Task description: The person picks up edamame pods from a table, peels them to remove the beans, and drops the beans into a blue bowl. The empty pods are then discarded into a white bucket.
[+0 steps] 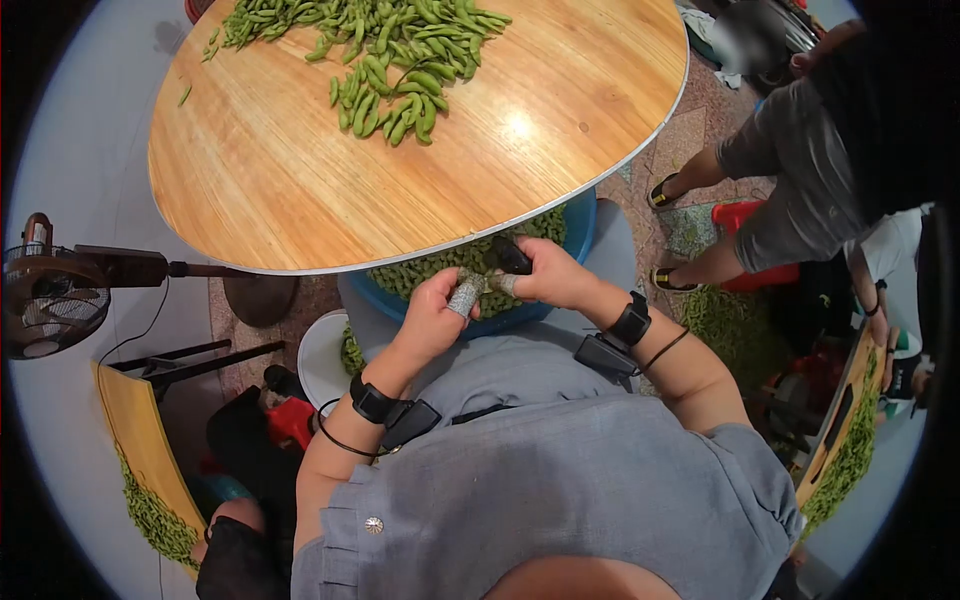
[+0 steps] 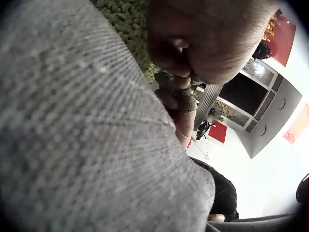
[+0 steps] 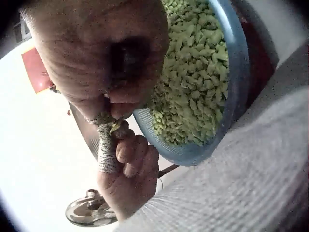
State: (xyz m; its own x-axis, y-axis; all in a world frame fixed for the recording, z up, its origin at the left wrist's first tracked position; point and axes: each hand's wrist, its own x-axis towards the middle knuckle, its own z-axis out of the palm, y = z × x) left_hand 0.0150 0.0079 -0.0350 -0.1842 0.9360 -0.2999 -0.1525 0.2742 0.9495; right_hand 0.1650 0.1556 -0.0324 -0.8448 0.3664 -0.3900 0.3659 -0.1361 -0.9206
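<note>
My left hand (image 1: pixel 440 312) and right hand (image 1: pixel 555 277) meet just below the round table's near edge, over a blue basin (image 1: pixel 578 235) of shelled green beans (image 3: pixel 195 72). Grey patterned wraps (image 1: pixel 465 298) cover both thumbs. The left fingers curl in, thumb pointing toward the other hand. Between the fingertips of both hands is a small green bean pod (image 3: pixel 115 127), pinched and mostly hidden. A black rounded thing (image 1: pixel 512 256) lies against the right hand's fingers; I cannot tell what it is.
Green bean pods (image 1: pixel 400 75) are heaped on the round wooden table (image 1: pixel 280 170). A white bucket (image 1: pixel 318 358) stands left of the basin, a fan (image 1: pixel 50 290) farther left. At right a person in grey shorts (image 1: pixel 800 160) stands near a red container (image 1: pixel 735 215).
</note>
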